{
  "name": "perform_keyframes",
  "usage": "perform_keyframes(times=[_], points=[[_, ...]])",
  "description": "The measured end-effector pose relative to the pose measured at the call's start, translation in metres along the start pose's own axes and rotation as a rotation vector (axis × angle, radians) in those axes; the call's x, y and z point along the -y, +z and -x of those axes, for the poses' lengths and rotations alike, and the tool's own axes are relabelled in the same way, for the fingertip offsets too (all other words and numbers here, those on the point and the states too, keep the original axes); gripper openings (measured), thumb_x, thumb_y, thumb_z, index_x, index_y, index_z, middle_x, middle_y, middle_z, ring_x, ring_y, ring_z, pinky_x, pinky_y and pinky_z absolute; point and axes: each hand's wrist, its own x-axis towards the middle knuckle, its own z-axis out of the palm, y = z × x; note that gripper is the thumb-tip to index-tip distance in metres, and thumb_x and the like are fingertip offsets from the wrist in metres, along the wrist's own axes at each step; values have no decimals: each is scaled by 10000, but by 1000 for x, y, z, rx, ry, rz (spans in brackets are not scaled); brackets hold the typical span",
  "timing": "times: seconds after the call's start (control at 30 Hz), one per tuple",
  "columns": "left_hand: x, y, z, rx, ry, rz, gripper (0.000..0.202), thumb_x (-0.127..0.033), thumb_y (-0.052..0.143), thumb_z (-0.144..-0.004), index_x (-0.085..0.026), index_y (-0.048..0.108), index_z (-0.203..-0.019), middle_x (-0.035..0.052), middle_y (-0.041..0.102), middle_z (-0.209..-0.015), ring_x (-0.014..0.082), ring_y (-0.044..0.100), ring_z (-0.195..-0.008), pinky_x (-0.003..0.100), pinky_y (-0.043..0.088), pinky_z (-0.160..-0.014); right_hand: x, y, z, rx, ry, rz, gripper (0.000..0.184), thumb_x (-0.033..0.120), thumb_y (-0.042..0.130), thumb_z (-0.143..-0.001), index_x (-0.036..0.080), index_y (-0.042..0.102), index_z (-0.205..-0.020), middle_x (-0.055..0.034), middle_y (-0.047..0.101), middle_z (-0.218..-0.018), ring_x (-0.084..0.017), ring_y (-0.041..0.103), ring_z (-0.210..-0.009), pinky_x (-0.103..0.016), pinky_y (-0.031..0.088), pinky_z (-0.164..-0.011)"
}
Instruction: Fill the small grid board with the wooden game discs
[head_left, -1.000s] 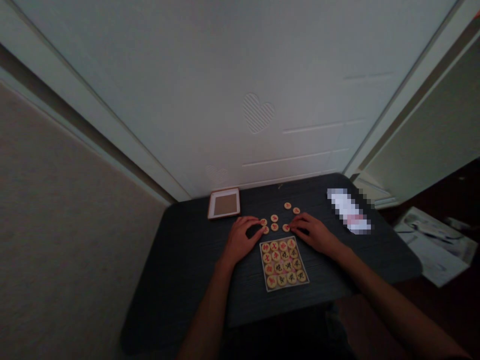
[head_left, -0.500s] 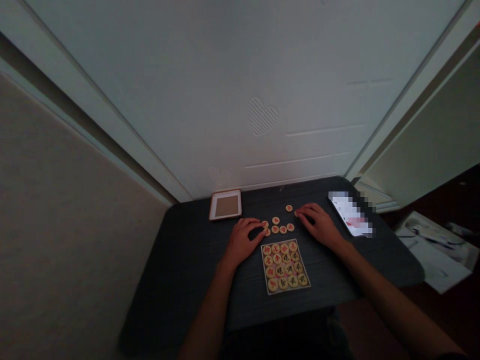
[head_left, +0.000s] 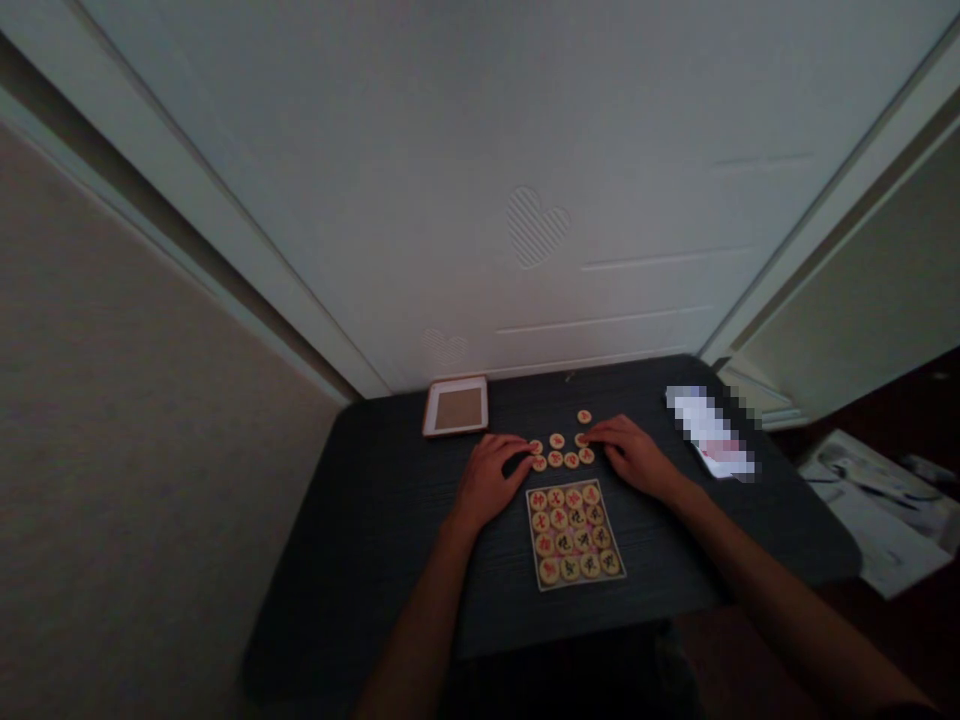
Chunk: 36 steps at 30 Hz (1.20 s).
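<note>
Xiangqi pieces, round and pale with red characters, lie loosely in rows on the dark table. My left hand (head_left: 487,480) is at the left end of these rows, thumb and fingertips closed about a left xiangqi piece (head_left: 536,447). Just below that lies another piece (head_left: 539,464), close to the thumb. At the right end, my right hand (head_left: 636,456) has its fingertips on a right xiangqi piece (head_left: 581,440), partly covering it. A single piece (head_left: 584,416) lies farther back. Nearer me is a square tray (head_left: 529,530) filled with red and black pieces.
A box lid (head_left: 484,405) with a brown inner panel lies at the table's back left. On the right lies a lit phone (head_left: 709,430), partly blurred out. A white door panel (head_left: 420,200) rises behind the table (head_left: 360,530). Papers (head_left: 892,540) are at lower right.
My right hand has brought its piece inward and nearer me, alongside the other pieces of the upper row. My left hand stays at the left pieces. The view has shifted slightly.
</note>
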Motion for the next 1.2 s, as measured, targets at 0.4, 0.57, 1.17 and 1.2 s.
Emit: perform_keyframes(times=[0.4,0.57,1.17,1.2], points=[[1,-1,0,0,9,10,225,-336,587,-996,-288,723,-1168,43,718,-1154,233,629,-1081,435,497,-980,19,-7,-34,169,-115,48,506,16,482,-866,266,711,-1242,-59,724,-1210,-243,634,-1138,-472,456,-1040],[0,-1,0,3,5,1,225,-329,573,-1004,-301,733,-1159,37,716,-1160,230,628,-1091,438,494,-985,32,0,-44,234,-160,80,506,4,510,-828,246,726,-1217,-70,711,-1211,-244,621,-1100,-445,470,-1006],[-5,-6,0,24,7,15,235,-376,601,-986,-292,709,-1178,35,720,-1179,231,629,-1102,436,490,-986,-4,-9,-13,49,5,82,479,49,511,-867,242,686,-1268,-78,699,-1245,-258,609,-1175,-493,478,-1062],[-5,-6,0,23,5,15,233,-375,602,-986,-292,711,-1173,35,720,-1177,231,629,-1102,436,490,-988,-3,-9,-9,49,11,83,479,55,518,-867,247,685,-1274,-78,698,-1247,-259,609,-1174,-496,476,-1064]])
